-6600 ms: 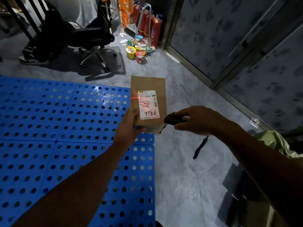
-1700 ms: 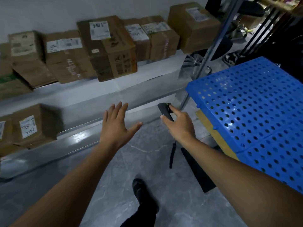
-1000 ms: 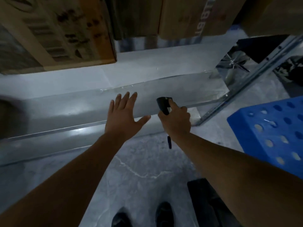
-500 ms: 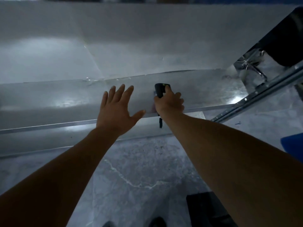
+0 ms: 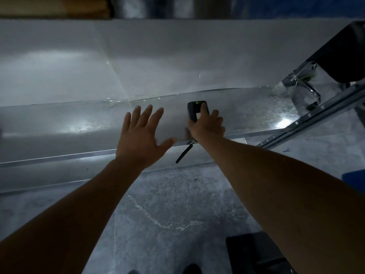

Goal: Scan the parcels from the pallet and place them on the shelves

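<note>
Gripped in the curled right hand (image 5: 207, 126), the scanner (image 5: 194, 111) is held over the shelf (image 5: 59, 123), its strap (image 5: 183, 154) hung past the edge; the left hand (image 5: 140, 139) is spread open, empty, alongside.

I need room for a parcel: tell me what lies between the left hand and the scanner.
Only bare metal shelf separates the left hand from the scanner in the head view.

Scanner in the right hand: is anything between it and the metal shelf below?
Nothing visible. The scanner, gripped by the right hand, is over a bare stretch of shelf. The left hand spreads open to its left, apart from it. Whether the scanner touches the shelf is unclear.
</note>
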The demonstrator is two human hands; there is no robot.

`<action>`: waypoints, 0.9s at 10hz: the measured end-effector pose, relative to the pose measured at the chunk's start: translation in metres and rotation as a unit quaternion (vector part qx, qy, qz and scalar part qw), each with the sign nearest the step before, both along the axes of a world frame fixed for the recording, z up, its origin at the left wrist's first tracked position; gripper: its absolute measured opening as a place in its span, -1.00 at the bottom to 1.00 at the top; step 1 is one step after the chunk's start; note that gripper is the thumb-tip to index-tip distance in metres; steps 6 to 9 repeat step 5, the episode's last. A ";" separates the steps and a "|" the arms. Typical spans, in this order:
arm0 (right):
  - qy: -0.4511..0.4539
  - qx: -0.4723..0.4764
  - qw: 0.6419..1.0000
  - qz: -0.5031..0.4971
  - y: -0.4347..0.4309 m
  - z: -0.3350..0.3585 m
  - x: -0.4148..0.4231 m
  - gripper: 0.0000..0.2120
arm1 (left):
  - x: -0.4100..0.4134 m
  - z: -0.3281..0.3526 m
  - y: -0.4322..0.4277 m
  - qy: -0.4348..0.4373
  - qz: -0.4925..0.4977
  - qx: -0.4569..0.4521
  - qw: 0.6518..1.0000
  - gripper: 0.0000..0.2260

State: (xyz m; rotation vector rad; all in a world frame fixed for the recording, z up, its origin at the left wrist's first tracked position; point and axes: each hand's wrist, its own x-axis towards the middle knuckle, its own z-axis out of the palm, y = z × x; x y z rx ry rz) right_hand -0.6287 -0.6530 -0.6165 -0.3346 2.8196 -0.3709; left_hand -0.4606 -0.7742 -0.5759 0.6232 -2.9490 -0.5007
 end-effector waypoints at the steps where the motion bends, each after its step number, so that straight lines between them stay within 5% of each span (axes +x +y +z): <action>1: 0.031 -0.012 0.999 0.037 0.013 0.020 0.019 -0.33 | 0.009 0.017 0.003 0.002 -0.005 -0.006 1.000 -0.18; 5: -0.009 -0.181 0.982 0.045 0.096 0.223 0.145 -0.42 | 0.108 0.177 0.074 0.018 -0.028 -0.013 0.999 -0.16; 9: -0.009 -0.181 0.982 0.045 0.096 0.223 0.145 -0.42 | 0.108 0.177 0.074 0.018 -0.028 -0.013 0.999 -0.16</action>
